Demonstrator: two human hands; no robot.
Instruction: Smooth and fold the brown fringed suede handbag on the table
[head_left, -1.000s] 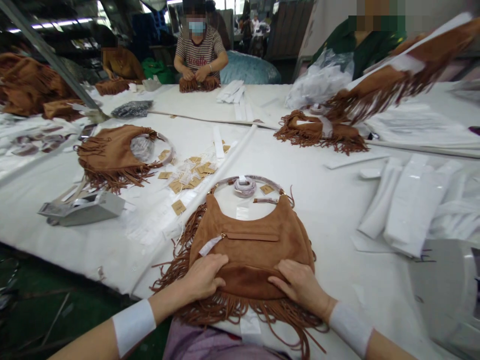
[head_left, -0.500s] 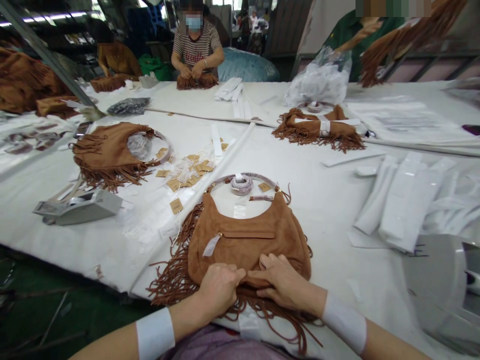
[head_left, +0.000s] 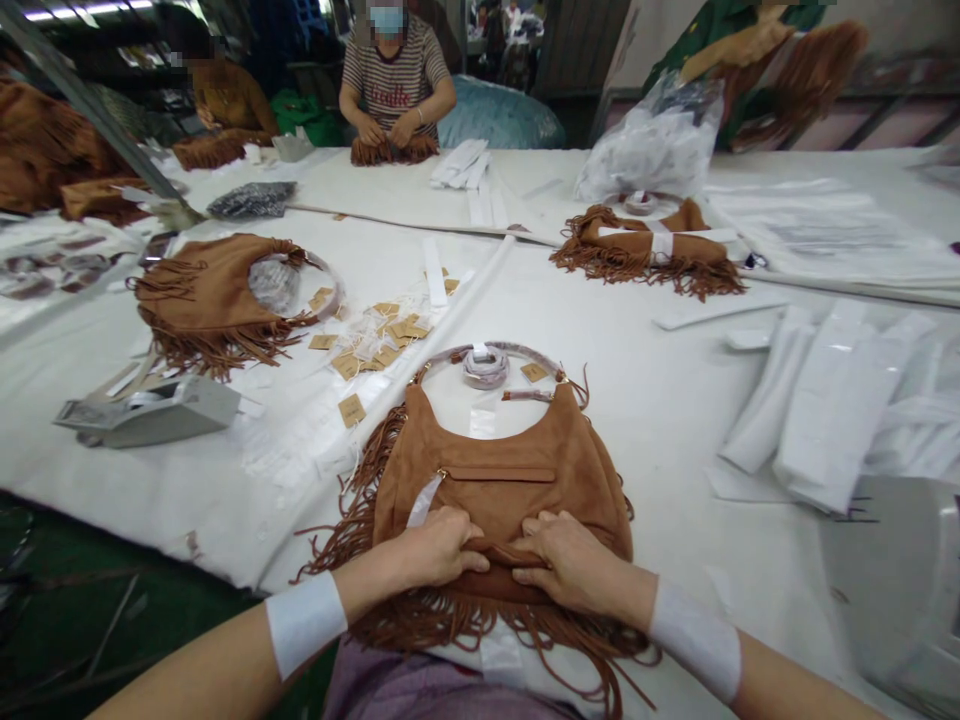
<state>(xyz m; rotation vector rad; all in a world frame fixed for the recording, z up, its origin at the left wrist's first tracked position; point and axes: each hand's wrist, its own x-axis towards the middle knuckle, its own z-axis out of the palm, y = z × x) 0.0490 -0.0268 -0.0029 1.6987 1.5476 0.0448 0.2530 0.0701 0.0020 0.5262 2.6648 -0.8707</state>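
Note:
A brown suede handbag (head_left: 495, 500) with long fringe lies on the white table in front of me, its curved handle pointing away. My left hand (head_left: 442, 548) pinches the bag's lower front, left of centre. On the right, my right hand (head_left: 562, 560) grips the same part, and a fold of suede bulges between the two. A zip (head_left: 499, 475) with a white-wrapped pull crosses the front. Inside the handle's loop sit a coiled, wrapped strap (head_left: 484, 367) and a small tan tag (head_left: 533, 372). Fringe spreads out below and to the left.
A grey tape dispenser (head_left: 157, 408) and another fringed bag (head_left: 217, 295) are on the left, near scattered tan tags (head_left: 382, 345). A folded bag (head_left: 652, 245) lies farther back. White strips (head_left: 832, 400) are piled at right. Co-workers handle brown fringed pieces across the table.
My left hand has shifted up and left on the bag, and the suede between my hands has bunched into a fold. The fringe below shows more.

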